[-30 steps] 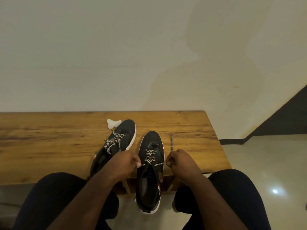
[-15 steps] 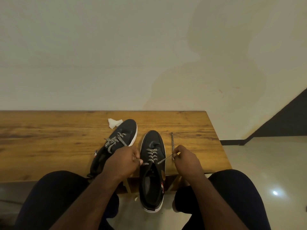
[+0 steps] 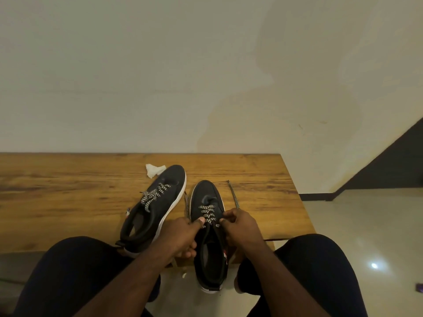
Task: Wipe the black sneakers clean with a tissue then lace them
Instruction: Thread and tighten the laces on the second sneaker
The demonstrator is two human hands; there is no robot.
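Sitting at the near edge of the wooden surface [image 3: 68, 197], the person works on the second of 2 black sneakers. At the far left of the group, toward 11 o'clock from the hands, a crumpled white tissue [image 3: 153, 169] lies on the surface, touching or just beside the toe of the left sneaker [image 3: 158, 207]. That shoe rests on the surface, angled toward 1 o'clock, with its patterned lace [image 3: 153, 196] crossed over the front eyelets.

Next comes the left hand [image 3: 180, 236]; its grip is a pinch, thumb and fingers closed at the left eyelet row of the right sneaker [image 3: 209, 227], though whether it holds lace or only the shoe's edge cannot be told. That shoe points to 12 o'clock, with its heel hanging off the near edge between the knees. 3 or so crossings of the lace [image 3: 207, 212] are threaded. The right hand [image 3: 242, 227] has its fingertips pressed together at the right eyelet row, seemingly pinching the lace there. A free lace end [image 3: 233, 195] trails from it toward 12 o'clock over the surface; another end [image 3: 186, 203] lies between the 2 shoes.

Wiping looks finished, and lacing is under way. To do this step well, each tip should probably be fed through the next opposite eyelet, with slack drawn evenly on both sides, crossings kept flat, and the overhanging shoe steadied.
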